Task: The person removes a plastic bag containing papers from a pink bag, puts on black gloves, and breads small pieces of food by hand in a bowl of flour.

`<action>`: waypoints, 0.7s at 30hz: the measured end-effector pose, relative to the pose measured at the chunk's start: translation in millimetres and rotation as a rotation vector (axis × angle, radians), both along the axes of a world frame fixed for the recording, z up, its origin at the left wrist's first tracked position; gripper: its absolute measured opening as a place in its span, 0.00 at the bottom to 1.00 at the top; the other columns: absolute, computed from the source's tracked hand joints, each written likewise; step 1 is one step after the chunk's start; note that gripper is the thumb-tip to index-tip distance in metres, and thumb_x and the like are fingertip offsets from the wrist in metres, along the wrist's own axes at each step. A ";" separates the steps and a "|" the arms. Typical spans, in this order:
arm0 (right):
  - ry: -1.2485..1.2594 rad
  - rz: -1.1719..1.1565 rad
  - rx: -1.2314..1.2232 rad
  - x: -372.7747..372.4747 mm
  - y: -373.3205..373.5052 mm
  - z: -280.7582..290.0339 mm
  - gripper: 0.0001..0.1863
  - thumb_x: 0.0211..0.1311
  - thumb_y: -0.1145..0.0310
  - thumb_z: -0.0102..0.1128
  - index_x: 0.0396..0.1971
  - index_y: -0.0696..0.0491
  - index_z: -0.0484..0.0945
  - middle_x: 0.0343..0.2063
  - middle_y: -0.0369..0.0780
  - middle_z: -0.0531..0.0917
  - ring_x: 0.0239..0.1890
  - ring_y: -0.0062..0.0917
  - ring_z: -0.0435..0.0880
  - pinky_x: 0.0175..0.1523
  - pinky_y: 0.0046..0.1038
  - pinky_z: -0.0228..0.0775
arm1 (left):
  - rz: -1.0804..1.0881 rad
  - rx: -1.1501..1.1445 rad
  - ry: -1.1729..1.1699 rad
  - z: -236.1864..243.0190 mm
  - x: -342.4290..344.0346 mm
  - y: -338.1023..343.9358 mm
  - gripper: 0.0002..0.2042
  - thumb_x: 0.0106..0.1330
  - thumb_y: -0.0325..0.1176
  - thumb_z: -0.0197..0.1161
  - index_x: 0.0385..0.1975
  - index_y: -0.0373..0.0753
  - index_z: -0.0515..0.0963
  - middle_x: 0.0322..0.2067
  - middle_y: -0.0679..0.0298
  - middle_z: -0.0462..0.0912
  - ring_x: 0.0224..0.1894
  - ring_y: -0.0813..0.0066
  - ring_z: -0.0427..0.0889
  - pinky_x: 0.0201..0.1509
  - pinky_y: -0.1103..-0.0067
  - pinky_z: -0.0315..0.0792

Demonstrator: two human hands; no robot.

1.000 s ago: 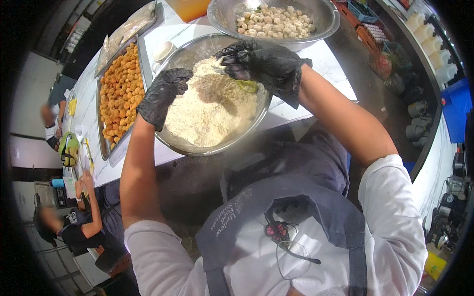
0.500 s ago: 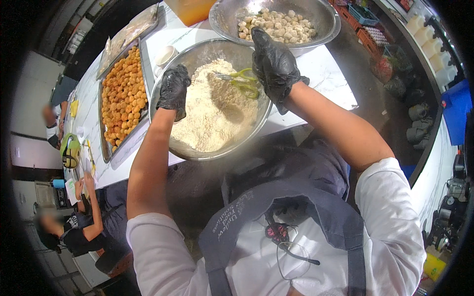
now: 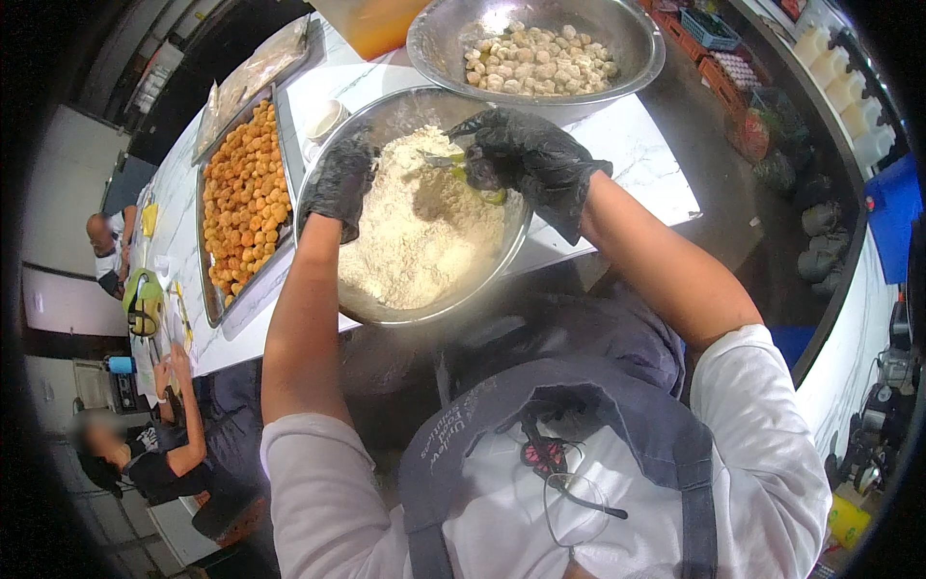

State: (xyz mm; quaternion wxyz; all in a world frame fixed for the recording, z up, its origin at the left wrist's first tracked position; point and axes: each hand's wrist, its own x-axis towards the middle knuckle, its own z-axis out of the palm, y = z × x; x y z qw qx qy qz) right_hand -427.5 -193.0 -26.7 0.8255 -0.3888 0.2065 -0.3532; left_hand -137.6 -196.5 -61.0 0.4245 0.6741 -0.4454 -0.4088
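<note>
A large metal bowl [image 3: 424,317] of pale flour [image 3: 410,222] sits at the near edge of the table. My left hand [image 3: 338,183], in a black glove, is closed around the bowl's left rim. Over the right side of the flour, my gloved right hand [image 3: 531,164] has its fingers closed around the green handles of a pair of scissors [image 3: 446,159]. Their metal end points left over the flour, and the fingers hide much of the handles. Behind stands a second metal bowl [image 3: 632,60] holding many flour-coated balls [image 3: 545,63].
A metal tray [image 3: 291,193] of browned balls [image 3: 246,198] lies at left, beside a white cup [image 3: 328,118]. Farther back are a plastic bag [image 3: 253,77] and a container of orange liquid [image 3: 371,24]. Two people stand at far left; crates [image 3: 719,82] are on the right.
My right hand has come down from above the bowl's right rim and closed on the scissors' handles. The left hand stays on the rim; the view has shifted slightly.
</note>
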 end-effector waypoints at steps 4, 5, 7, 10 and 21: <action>-0.063 -0.031 -0.038 -3.3 -5.2 -2.0 0.15 0.53 0.73 0.56 0.41 0.60 0.74 0.32 0.39 0.78 0.36 0.27 0.79 0.47 0.26 0.73 | 0.009 -0.075 0.096 11.0 -13.0 -1.9 0.13 0.66 0.38 0.51 0.49 0.43 0.69 0.32 0.70 0.74 0.26 0.87 0.68 0.25 0.88 0.63; -0.060 -0.035 -0.035 -1.0 -4.3 -1.1 0.14 0.53 0.73 0.55 0.41 0.61 0.74 0.32 0.40 0.78 0.36 0.27 0.78 0.46 0.26 0.73 | -0.018 -0.111 0.113 -0.8 -7.3 -6.5 0.14 0.66 0.38 0.52 0.48 0.42 0.70 0.35 0.68 0.75 0.30 0.84 0.70 0.29 0.86 0.65; -0.080 -0.026 -0.037 2.2 -3.6 -1.0 0.13 0.54 0.75 0.53 0.40 0.61 0.74 0.31 0.40 0.78 0.33 0.26 0.78 0.43 0.24 0.72 | -0.066 -0.186 0.144 -18.3 1.0 -11.8 0.14 0.65 0.38 0.53 0.48 0.40 0.71 0.39 0.63 0.76 0.36 0.78 0.74 0.36 0.81 0.70; -0.094 -0.049 -0.033 3.5 -5.4 -6.2 0.09 0.58 0.76 0.49 0.38 0.61 0.74 0.29 0.40 0.78 0.28 0.24 0.76 0.36 0.22 0.72 | -0.432 -0.331 -0.771 -19.8 -8.5 -22.5 0.16 0.63 0.37 0.54 0.48 0.37 0.72 0.48 0.54 0.74 0.50 0.62 0.72 0.51 0.71 0.67; -0.046 -0.082 -0.059 10.3 -0.2 -6.3 0.08 0.58 0.73 0.51 0.35 0.57 0.77 0.25 0.35 0.77 0.26 0.19 0.73 0.31 0.19 0.67 | -0.132 -0.334 -0.469 -7.2 -16.8 -10.7 0.13 0.62 0.29 0.49 0.44 0.32 0.70 0.38 0.53 0.77 0.42 0.58 0.77 0.46 0.66 0.70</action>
